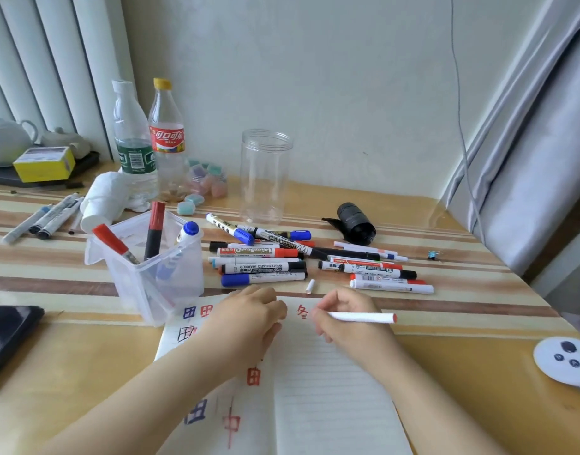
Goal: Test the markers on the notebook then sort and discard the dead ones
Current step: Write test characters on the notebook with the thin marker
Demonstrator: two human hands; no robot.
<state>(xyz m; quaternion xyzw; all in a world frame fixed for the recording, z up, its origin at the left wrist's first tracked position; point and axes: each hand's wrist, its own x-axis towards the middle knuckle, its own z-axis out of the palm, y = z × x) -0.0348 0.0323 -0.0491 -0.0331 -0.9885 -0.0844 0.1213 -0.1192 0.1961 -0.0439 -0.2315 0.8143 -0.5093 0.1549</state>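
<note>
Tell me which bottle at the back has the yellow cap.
The cola bottle with the red label, standing right of the green-labelled water bottle. Its cap is yellow; the water bottle's top looks whitish.

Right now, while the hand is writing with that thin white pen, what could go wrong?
1. The small white cap lies loose on the table just above the notebook; a sweep of the right hand could flick it away.
2. The left hand rests on fresh-looking marks, so ink might smear.
3. The clear plastic bin of tested markers sits on the page corner; tugging the notebook could tip it.
</note>
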